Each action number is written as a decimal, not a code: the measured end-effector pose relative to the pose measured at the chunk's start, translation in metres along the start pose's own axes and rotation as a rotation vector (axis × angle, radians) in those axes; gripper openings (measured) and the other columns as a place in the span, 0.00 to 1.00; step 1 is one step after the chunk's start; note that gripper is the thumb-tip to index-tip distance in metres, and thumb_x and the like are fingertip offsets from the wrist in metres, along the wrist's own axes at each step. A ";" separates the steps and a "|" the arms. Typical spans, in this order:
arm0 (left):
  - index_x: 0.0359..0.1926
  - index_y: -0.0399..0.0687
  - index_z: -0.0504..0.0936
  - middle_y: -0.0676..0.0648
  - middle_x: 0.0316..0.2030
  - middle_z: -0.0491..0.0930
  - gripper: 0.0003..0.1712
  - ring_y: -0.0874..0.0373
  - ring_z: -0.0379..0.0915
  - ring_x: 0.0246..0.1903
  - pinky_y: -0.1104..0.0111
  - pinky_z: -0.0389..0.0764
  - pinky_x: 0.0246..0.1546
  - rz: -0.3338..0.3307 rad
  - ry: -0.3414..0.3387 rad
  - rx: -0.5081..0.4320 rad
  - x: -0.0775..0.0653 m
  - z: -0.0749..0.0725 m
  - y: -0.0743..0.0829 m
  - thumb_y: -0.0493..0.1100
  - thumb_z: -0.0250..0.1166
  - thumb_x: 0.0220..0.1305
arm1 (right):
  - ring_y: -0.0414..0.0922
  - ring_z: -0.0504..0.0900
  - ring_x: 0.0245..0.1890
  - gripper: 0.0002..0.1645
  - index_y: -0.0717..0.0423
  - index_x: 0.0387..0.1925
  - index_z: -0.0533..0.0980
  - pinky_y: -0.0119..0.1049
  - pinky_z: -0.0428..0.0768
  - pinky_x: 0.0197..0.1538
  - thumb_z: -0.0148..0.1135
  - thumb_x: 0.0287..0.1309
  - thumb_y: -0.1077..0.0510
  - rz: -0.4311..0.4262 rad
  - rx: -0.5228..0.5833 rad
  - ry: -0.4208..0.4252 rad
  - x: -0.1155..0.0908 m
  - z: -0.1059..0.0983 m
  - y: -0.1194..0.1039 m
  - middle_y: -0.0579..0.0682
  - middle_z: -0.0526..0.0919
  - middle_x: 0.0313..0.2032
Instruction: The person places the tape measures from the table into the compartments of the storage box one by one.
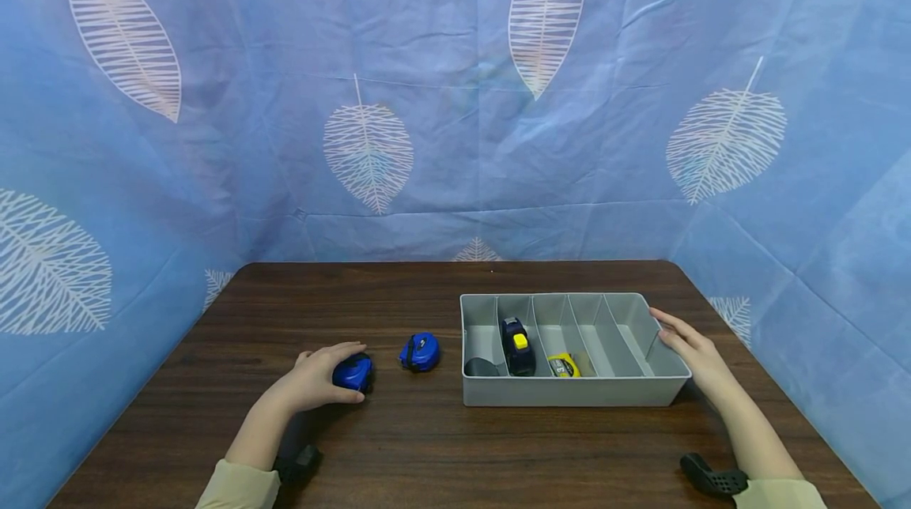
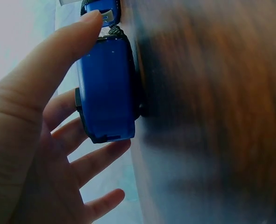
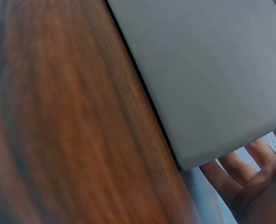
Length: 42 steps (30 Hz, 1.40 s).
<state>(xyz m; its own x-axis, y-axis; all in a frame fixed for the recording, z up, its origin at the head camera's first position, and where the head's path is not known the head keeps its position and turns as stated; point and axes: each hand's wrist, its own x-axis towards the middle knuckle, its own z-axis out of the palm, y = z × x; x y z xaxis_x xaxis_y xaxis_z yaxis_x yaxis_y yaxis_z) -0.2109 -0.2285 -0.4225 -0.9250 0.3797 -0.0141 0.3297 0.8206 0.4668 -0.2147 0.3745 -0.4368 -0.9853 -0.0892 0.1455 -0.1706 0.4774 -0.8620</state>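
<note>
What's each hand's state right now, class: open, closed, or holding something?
Left hand: around the left blue tape measure; whether it grips can't be told.
Right hand: open, touching the tray at its right end.

Left hand (image 1: 315, 376), thumb (image 2: 58, 56) set apart from spread fingers (image 2: 100, 163), right hand (image 1: 693, 351), fingers extended, left forearm (image 1: 262, 426) and right forearm (image 1: 756, 430) angled inward

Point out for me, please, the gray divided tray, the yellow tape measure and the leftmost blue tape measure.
Gray divided tray (image 1: 569, 392): head view, on its front outer wall.
Yellow tape measure (image 1: 565, 365): head view, on its visible casing.
Leftmost blue tape measure (image 2: 106, 91): left wrist view, on its casing.
</note>
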 end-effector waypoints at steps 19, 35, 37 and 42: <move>0.68 0.44 0.66 0.36 0.64 0.64 0.47 0.36 0.62 0.61 0.40 0.65 0.54 -0.017 -0.033 -0.136 -0.001 0.002 -0.003 0.53 0.75 0.50 | 0.70 0.50 0.65 0.32 0.49 0.74 0.53 0.72 0.54 0.55 0.43 0.74 0.47 0.006 -0.007 -0.001 0.000 0.000 -0.001 0.63 0.51 0.71; 0.67 0.43 0.68 0.41 0.58 0.69 0.47 0.41 0.68 0.55 0.45 0.71 0.51 -0.008 -0.013 -0.134 -0.001 0.001 -0.002 0.54 0.76 0.49 | 0.63 0.53 0.65 0.32 0.48 0.74 0.54 0.71 0.54 0.55 0.43 0.74 0.48 0.003 -0.014 -0.001 -0.002 -0.001 -0.001 0.59 0.52 0.71; 0.67 0.43 0.69 0.42 0.57 0.69 0.47 0.42 0.68 0.55 0.46 0.71 0.51 -0.011 -0.009 -0.135 -0.001 0.001 -0.002 0.53 0.76 0.48 | 0.65 0.52 0.65 0.32 0.48 0.74 0.54 0.72 0.54 0.55 0.43 0.74 0.48 0.004 -0.013 0.000 -0.001 -0.001 -0.001 0.58 0.52 0.71; 0.66 0.41 0.69 0.43 0.56 0.71 0.47 0.43 0.69 0.53 0.46 0.72 0.50 -0.016 0.003 -0.122 0.000 0.001 -0.001 0.53 0.77 0.47 | 0.70 0.50 0.65 0.32 0.49 0.74 0.53 0.72 0.53 0.55 0.43 0.74 0.48 0.006 -0.009 0.001 -0.001 -0.001 -0.002 0.57 0.52 0.72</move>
<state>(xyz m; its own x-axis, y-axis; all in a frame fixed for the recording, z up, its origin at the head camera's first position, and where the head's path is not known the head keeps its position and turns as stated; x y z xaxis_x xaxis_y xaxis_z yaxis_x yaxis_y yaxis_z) -0.2107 -0.2289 -0.4236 -0.9306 0.3657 -0.0193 0.2900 0.7682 0.5708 -0.2132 0.3748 -0.4351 -0.9863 -0.0858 0.1410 -0.1649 0.4854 -0.8586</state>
